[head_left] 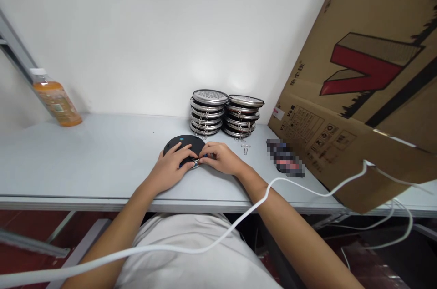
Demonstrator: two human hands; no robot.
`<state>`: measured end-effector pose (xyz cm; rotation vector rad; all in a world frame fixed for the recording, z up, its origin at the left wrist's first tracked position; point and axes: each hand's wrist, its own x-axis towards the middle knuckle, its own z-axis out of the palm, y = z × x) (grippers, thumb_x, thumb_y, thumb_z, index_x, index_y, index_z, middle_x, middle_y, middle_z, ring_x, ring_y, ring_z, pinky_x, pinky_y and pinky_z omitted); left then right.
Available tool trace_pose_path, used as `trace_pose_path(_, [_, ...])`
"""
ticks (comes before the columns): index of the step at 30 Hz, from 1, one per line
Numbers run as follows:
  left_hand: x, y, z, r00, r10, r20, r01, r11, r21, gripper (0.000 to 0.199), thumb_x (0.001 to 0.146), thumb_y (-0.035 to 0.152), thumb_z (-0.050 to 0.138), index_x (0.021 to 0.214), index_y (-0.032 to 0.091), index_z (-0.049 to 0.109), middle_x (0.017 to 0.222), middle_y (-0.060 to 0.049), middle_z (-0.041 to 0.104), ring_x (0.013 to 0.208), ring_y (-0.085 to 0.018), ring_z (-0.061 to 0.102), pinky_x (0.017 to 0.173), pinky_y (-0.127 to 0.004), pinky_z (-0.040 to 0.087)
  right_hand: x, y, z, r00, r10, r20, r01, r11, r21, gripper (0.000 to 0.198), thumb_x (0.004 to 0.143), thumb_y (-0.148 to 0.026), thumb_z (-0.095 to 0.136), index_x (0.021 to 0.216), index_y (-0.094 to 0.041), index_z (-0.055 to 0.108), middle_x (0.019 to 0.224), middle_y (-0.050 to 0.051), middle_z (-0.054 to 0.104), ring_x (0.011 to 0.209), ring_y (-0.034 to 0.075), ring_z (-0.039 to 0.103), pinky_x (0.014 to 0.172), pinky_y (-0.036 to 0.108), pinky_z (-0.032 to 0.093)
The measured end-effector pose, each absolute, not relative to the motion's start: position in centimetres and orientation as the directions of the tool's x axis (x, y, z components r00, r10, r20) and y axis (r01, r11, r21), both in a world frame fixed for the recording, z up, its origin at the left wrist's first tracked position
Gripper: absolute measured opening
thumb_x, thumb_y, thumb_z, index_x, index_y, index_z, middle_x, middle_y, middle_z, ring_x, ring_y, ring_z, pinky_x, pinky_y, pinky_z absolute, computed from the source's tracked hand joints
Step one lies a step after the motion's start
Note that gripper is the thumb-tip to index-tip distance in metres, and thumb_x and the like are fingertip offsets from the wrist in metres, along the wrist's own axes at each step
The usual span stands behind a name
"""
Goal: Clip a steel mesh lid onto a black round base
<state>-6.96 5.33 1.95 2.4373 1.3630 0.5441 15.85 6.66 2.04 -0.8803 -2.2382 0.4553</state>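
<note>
A black round disc [180, 142] with a small blue-green mark lies on the table, its silvery rim showing at the near side. My left hand [171, 166] holds it, fingers across the top and thumb at the near edge. At the disc's right near rim, my right hand [218, 156] is closed in a pinch on a small metal clip [195, 160], mostly hidden by the fingers. Behind are a left stack [207, 116] and a right stack [241, 118] of round discs with silver rims and wire clips. Loose wire clips [246, 149] lie right of my right hand.
An orange drink bottle [56, 100] stands at the back left. A large cardboard box [341, 143] leans over the table's right side, with a blurred-out dark item [286, 158] beside it. A white cable [218, 240] crosses in front of my right forearm and lap.
</note>
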Motion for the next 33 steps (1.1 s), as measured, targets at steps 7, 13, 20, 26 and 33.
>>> trace_pose_path(7, [-6.99,5.39,1.76,0.475,0.858,0.195,0.746,-0.51,0.429,0.028,0.096,0.048,0.045,0.116,0.039,0.062,0.154,0.005,0.045,0.149,-0.031,0.025,0.113,-0.066,0.023,15.83,6.57,2.03,-0.544,0.698,0.466,0.452,0.712,-0.538,0.008,0.088,-0.023,0.069,0.087,-0.018,0.075,0.086,0.004,0.066,0.075,0.012,0.058,0.07,0.023,0.044])
trace_pose_path(13, [-6.87,5.29,1.74,0.474,0.856,0.208,0.744,-0.515,0.425,0.028,0.096,0.047,0.047,0.117,0.039,0.062,0.153,0.004,0.046,0.149,-0.031,0.027,0.114,-0.065,0.023,15.72,6.56,1.93,-0.53,0.699,0.481,0.432,0.71,-0.556,0.007,0.088,-0.022,0.069,0.087,-0.018,0.075,0.086,0.003,0.066,0.074,0.012,0.058,0.07,0.023,0.044])
trace_pose_path(20, [-6.93,5.24,1.79,0.47,0.858,0.21,0.754,-0.513,0.411,0.03,0.096,0.048,0.045,0.12,0.04,0.061,0.154,0.004,0.045,0.149,-0.031,0.026,0.114,-0.064,0.024,15.89,6.49,2.2,-0.528,0.725,0.442,0.44,0.679,-0.588,0.015,0.078,-0.025,0.078,0.09,-0.017,0.075,0.088,0.003,0.065,0.068,0.011,0.057,0.065,0.022,0.045])
trace_pose_path(26, [-7.03,5.36,1.72,0.473,0.855,0.213,0.758,-0.518,0.395,0.032,0.097,0.048,0.043,0.122,0.04,0.061,0.154,0.004,0.045,0.149,-0.031,0.026,0.114,-0.062,0.025,16.03,6.16,2.62,-0.569,0.75,0.338,0.483,0.637,-0.601,0.012,0.077,-0.021,0.076,0.087,-0.016,0.075,0.07,-0.001,0.064,0.063,0.009,0.056,0.063,0.019,0.044])
trace_pose_path(33, [-7.07,5.49,1.45,0.475,0.853,0.215,0.763,-0.521,0.383,0.033,0.097,0.05,0.042,0.122,0.04,0.061,0.155,0.003,0.044,0.149,-0.031,0.026,0.112,-0.063,0.027,15.93,5.76,2.7,-0.57,0.779,0.263,0.485,0.577,-0.657,0.013,0.076,-0.022,0.073,0.085,-0.014,0.074,0.063,-0.004,0.06,0.058,0.008,0.051,0.058,0.018,0.041])
